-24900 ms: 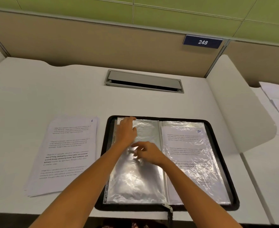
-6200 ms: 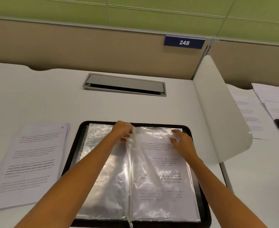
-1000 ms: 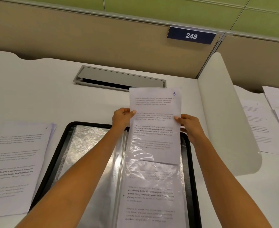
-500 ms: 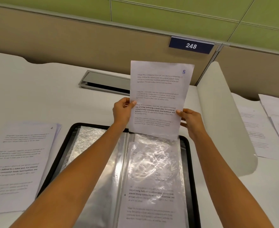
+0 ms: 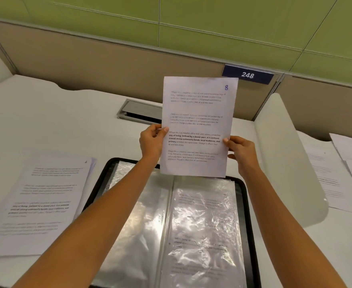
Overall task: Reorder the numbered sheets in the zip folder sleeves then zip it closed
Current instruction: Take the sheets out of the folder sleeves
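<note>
I hold a printed sheet numbered 8 (image 5: 198, 125) upright in the air above the far edge of the open black zip folder (image 5: 252, 215). My left hand (image 5: 151, 142) pinches its left edge and my right hand (image 5: 240, 150) pinches its right edge. The folder lies flat with shiny clear sleeves; the left sleeve (image 5: 137, 225) looks empty, and the right sleeve (image 5: 204, 231) shows another printed sheet through the plastic. A stack of loose sheets (image 5: 40, 202), the top one marked 4, lies on the desk left of the folder.
A white curved divider (image 5: 285, 163) stands right of the folder, with more papers (image 5: 326, 179) on the neighbouring desk beyond it. A grey cable hatch (image 5: 139, 111) sits in the desk behind the sheet. A beige partition with a "248" plate (image 5: 247, 74) backs the desk.
Sheet 8 has come fully out of the right sleeve and risen higher above the folder, both hands still on its edges.
</note>
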The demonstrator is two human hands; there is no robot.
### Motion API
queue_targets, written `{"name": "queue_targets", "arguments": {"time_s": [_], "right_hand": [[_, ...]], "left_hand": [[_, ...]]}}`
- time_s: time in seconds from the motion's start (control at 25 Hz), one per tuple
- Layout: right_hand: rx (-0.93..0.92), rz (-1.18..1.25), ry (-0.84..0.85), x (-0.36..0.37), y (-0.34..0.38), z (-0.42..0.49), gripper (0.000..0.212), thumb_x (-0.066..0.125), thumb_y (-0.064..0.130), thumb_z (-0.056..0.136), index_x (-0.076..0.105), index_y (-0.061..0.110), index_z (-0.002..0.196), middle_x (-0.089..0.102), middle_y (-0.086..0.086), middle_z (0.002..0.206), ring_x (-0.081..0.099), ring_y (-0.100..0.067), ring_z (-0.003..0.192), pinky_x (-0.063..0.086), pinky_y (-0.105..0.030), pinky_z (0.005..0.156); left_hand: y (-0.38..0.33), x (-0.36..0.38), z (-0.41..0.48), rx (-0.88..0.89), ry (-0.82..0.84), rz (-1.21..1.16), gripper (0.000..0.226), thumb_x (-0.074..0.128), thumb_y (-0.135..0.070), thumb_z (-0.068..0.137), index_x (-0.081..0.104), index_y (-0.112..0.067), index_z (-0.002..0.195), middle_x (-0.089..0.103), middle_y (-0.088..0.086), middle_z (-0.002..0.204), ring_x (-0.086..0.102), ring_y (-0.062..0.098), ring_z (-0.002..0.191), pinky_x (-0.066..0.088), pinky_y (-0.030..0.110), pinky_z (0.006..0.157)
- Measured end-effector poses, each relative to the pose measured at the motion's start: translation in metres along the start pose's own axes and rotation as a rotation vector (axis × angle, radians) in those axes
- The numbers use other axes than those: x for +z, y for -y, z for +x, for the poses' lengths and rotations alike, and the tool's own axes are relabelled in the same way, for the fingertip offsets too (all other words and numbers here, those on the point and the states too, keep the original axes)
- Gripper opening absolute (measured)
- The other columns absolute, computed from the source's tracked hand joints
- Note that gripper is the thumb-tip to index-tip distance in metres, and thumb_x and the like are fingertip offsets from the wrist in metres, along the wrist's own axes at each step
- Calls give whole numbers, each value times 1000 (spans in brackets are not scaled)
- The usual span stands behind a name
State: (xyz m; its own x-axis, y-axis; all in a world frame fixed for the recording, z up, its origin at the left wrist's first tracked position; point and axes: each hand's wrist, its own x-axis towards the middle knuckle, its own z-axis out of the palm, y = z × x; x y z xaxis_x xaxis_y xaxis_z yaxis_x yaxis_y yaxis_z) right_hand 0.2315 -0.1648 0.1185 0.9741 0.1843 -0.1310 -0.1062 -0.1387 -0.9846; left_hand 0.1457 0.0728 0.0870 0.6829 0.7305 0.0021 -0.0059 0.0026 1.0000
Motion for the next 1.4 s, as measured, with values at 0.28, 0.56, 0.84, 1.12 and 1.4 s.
{"name": "queue_targets", "arguments": {"time_s": [0.28, 0.56, 0.84, 1.12, 1.4], "right_hand": [[86, -33, 107, 85, -10, -41, 14, 67, 14, 89, 72, 8, 101, 74, -6, 94, 67, -19, 79, 49, -27, 63], [220, -48, 280, 205, -31, -93, 10, 67, 8, 88, 70, 4, 96, 73, -10, 91, 67, -19, 74, 52, -27, 62], [349, -128, 412, 307, -57, -144, 16, 69, 4, 85, 69, -4, 99, 74, -17, 92, 70, -24, 72, 53, -28, 55], [408, -250, 481, 365, -77, -177, 11, 71, 4, 85, 67, -3, 92, 72, -16, 93, 69, -22, 69, 53, -24, 49], [389, -377, 474, 380, -84, -189, 12, 73, 9, 84, 69, -2, 86, 67, -10, 72, 64, -17, 60, 52, -22, 45]], "left_hand": [[11, -106, 4, -112, -139, 63, 13, 75, -26, 83, 70, -17, 91, 72, -2, 87, 70, 19, 85, 58, 41, 85], [24, -246, 2, -209, -275, 203, 25, 75, -30, 82, 74, -12, 100, 72, 2, 93, 66, 20, 89, 53, 32, 84], [43, -361, -5, -332, -323, 421, 24, 68, -30, 89, 73, -10, 101, 70, 7, 96, 61, 26, 85, 50, 34, 79], [64, -427, -7, -441, -270, 586, 26, 64, -28, 92, 72, -9, 107, 70, 12, 107, 61, 29, 90, 48, 35, 80], [68, -442, -13, -503, -279, 836, 28, 64, -26, 90, 68, -13, 114, 68, 12, 111, 63, 34, 101, 49, 39, 80]]}}
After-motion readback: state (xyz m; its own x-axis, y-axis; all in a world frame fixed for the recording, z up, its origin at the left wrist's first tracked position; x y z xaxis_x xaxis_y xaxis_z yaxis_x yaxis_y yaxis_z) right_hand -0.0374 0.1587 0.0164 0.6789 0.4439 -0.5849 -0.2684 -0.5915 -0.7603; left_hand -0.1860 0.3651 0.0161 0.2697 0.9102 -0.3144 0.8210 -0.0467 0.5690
